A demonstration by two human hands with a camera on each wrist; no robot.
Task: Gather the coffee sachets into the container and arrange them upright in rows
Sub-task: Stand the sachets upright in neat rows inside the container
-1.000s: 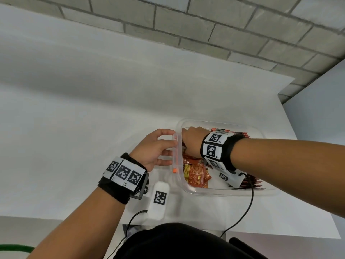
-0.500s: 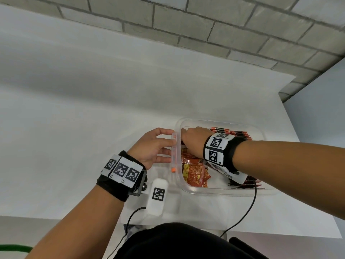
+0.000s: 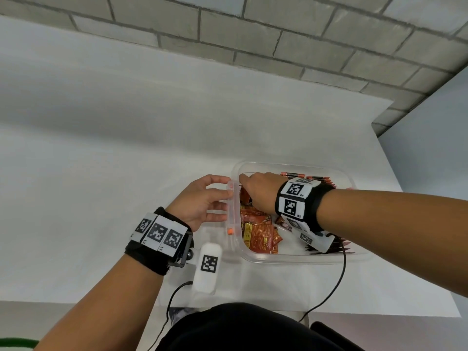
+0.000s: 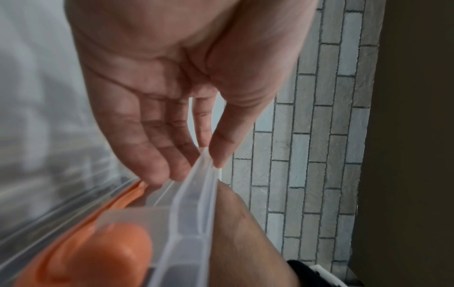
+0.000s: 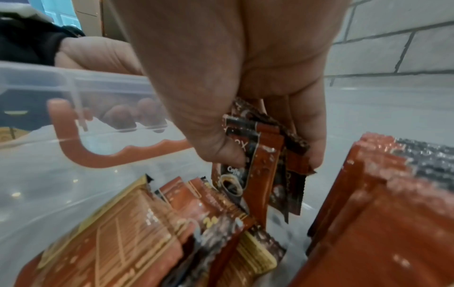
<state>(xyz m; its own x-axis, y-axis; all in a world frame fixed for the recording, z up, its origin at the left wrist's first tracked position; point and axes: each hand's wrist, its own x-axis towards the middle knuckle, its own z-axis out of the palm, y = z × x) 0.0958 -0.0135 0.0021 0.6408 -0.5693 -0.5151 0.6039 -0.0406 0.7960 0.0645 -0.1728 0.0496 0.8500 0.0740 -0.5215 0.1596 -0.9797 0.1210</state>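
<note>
A clear plastic container (image 3: 291, 165) stands on the white table near its front right. My left hand (image 3: 202, 198) holds its left rim (image 4: 196, 186), thumb on top and fingers on the outer wall. My right hand (image 3: 255, 191) reaches inside at the left end and pinches a small bunch of coffee sachets (image 5: 265, 165) between thumb and fingers, held on end. More orange sachets (image 3: 260, 234) lie loose and flat on the container floor. A row of upright sachets (image 3: 314, 178) stands along the far right, another (image 3: 336, 245) near the front wall.
An orange latch (image 3: 230, 231) sits on the container's left side. A white tagged sensor block (image 3: 209, 264) and black cables (image 3: 334, 282) lie by the table's front edge. A grey brick wall (image 3: 278, 34) runs behind. The table's right edge is close to the container.
My right hand has shifted slightly toward the far-left corner inside the container with the sachets. The left hand keeps its hold on the rim.
</note>
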